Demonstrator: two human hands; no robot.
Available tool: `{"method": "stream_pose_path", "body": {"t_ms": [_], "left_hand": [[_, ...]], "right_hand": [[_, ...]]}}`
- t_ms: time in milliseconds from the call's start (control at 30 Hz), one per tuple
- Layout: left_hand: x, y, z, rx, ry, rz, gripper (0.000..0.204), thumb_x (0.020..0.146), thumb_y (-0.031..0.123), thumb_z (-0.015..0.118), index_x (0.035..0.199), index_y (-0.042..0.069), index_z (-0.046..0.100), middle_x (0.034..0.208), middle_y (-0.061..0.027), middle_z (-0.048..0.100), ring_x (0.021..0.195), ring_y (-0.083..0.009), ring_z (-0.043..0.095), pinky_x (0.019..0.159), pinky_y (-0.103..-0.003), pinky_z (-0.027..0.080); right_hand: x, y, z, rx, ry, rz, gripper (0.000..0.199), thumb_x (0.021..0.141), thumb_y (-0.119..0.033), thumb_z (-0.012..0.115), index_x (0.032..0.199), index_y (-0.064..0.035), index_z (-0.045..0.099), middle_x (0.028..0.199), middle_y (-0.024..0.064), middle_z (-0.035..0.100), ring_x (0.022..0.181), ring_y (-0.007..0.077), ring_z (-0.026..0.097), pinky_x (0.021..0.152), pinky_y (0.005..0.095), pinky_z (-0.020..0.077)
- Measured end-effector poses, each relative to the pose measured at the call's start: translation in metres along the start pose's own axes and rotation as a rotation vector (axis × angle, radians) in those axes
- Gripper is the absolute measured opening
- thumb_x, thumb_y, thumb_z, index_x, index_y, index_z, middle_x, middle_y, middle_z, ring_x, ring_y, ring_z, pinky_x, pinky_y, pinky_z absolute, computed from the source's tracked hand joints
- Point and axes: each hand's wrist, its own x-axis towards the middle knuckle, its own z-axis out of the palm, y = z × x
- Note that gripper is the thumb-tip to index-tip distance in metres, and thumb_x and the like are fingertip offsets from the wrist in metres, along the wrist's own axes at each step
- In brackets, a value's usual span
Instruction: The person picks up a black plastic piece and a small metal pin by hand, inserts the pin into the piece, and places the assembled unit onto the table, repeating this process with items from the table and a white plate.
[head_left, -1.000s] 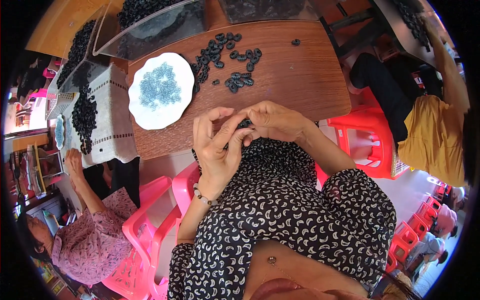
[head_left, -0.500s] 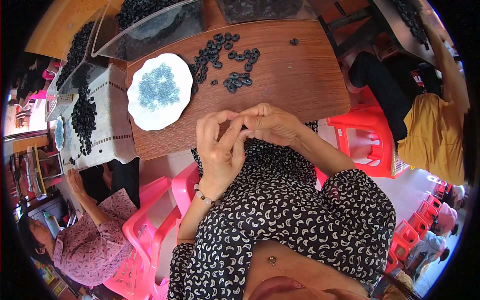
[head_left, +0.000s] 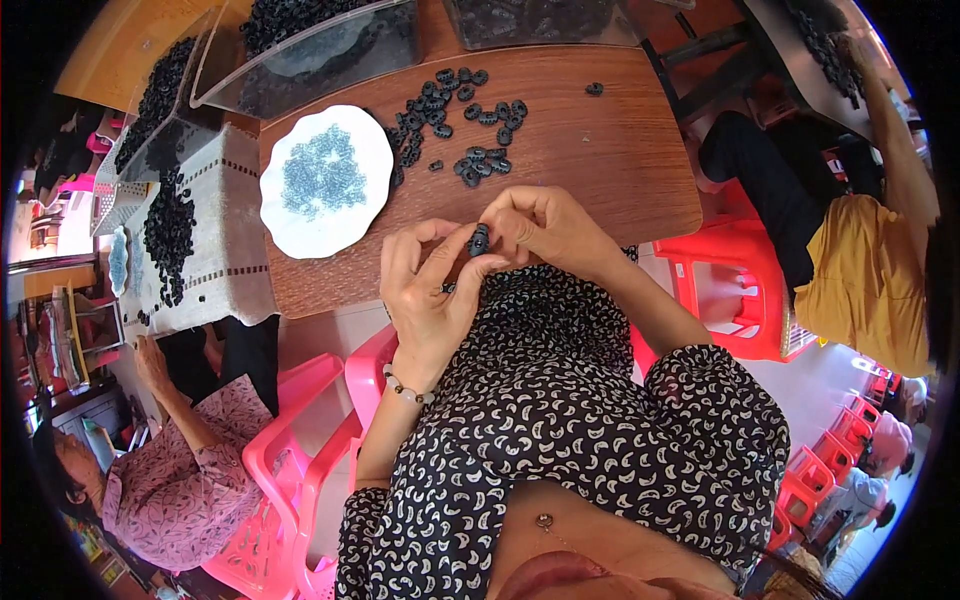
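Note:
A small black oval part with holes (head_left: pixel 479 239), its material unclear, is pinched between the thumb and forefinger of my left hand (head_left: pixel 425 285), just off the table's front edge. Against its right side press the curled fingers and thumb of my right hand (head_left: pixel 550 228). Beyond my hands, similar black parts (head_left: pixel 485 162) lie in loose clusters on the brown wooden table (head_left: pixel 590 150). To the left of them rests a white scalloped plate (head_left: pixel 285 235) bearing many tiny clear grey pieces (head_left: pixel 325 170).
Clear plastic bins (head_left: pixel 320 50) of black parts line the far edge. A side table with a grey cloth (head_left: pixel 225 200) holds a pile of parts (head_left: pixel 168 240). Pink chairs (head_left: pixel 290 450) and a red stool (head_left: pixel 725 285) stand around; other people sit left and right.
My hands have tilted and drawn slightly apart, so the black part between them, mostly hidden before, now shows. My right hand has risen a little toward the table.

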Motion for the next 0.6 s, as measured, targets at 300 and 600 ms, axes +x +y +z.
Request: {"method": "stream_pose_path", "body": {"t_ms": [300, 600], "left_hand": [[-0.004, -0.012, 0.012, -0.154, 0.036, -0.078, 0.034, 0.079, 0.011, 0.084, 0.111, 0.004, 0.077, 0.102, -0.0105, 0.067, 0.087, -0.0245, 0.066, 0.074, -0.034, 0.054], [-0.016, -0.049, 0.032, -0.213, 0.084, -0.179, 0.012, 0.093, 0.008, 0.074, 0.099, -0.001, 0.077, 0.088, -0.0123, 0.07, 0.077, -0.0219, 0.066, 0.069, -0.031, 0.051]], "right_hand": [[0.012, -0.01, -0.001, -0.208, 0.073, -0.158, 0.019, 0.096, -0.018, 0.074, 0.099, -0.0013, 0.066, 0.088, -0.0001, 0.069, 0.079, 0.0038, 0.062, 0.064, 0.0211, 0.0489], [0.086, -0.148, -0.07, -0.89, 0.636, -0.732, 0.034, 0.096, -0.021, 0.07, 0.119, 0.0032, 0.066, 0.088, 0.0157, 0.071, 0.08, 0.0232, 0.067, 0.073, 0.0325, 0.054]]}}
